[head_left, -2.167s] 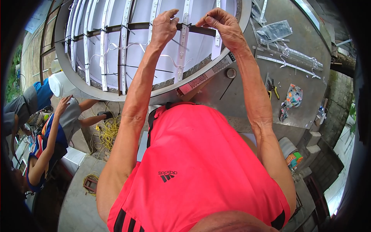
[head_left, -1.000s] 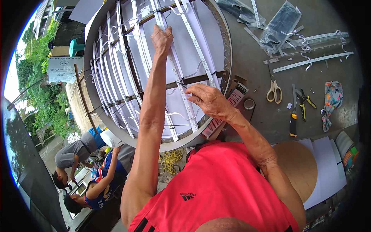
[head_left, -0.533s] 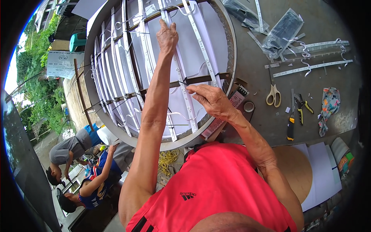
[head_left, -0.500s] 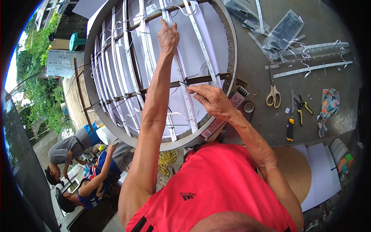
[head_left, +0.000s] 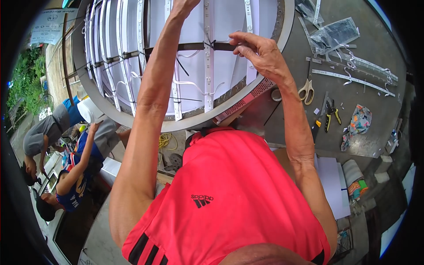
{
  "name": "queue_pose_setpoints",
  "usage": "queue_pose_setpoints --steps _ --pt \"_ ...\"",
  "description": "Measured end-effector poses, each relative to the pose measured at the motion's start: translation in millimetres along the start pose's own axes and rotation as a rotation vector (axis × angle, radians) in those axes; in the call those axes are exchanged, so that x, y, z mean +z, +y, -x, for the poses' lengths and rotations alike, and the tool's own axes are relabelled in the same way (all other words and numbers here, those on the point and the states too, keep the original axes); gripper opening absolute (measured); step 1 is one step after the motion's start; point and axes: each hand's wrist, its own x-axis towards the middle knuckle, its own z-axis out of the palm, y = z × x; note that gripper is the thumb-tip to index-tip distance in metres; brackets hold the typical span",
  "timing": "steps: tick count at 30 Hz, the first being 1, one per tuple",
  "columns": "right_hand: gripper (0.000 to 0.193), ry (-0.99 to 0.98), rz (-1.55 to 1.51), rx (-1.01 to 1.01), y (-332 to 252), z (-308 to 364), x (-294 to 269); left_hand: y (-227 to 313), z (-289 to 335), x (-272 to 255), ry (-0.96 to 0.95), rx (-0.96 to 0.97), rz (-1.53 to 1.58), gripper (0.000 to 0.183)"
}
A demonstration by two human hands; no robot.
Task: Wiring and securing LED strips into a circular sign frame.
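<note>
A round metal frame [head_left: 288,22] lies before me, with white LED strips [head_left: 208,79] running over its pale panel. A dark crossbar [head_left: 190,46] passes under the strips, and a black cable tie [head_left: 213,43] sits where one strip crosses it. My left hand [head_left: 185,4] reaches over the frame's far part; the picture's upper edge cuts off its fingers. Above the crossbar's right end is my right hand [head_left: 263,55], its fingers half bent and apart from the thumb. Nothing shows between them. Thin white wires link the strips.
A red perforated metal box [head_left: 254,95] stands against the rim. On the grey table lie scissors [head_left: 305,91], pliers [head_left: 332,115], a patterned cloth [head_left: 357,119], loose LED strips [head_left: 353,79] and a plastic bag [head_left: 338,33]. Two people are at left, beside a white bucket [head_left: 90,110].
My view has shifted, so the frame stands higher in it. My left hand has moved to the upper edge. My right hand has drawn back rightward from the strip crossing.
</note>
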Motion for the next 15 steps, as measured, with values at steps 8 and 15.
queue_pose_setpoints --steps 8,15 --pt "0.022 -0.362 0.490 0.060 3.8 1.7 24.4 8.2 99.1 -50.8 -0.277 0.135 -0.076 0.048" --pt "0.041 -0.267 0.099 0.593 -1.2 18.1 60.0 20.1 185.4 -86.4 -0.355 -0.107 0.030 0.032"
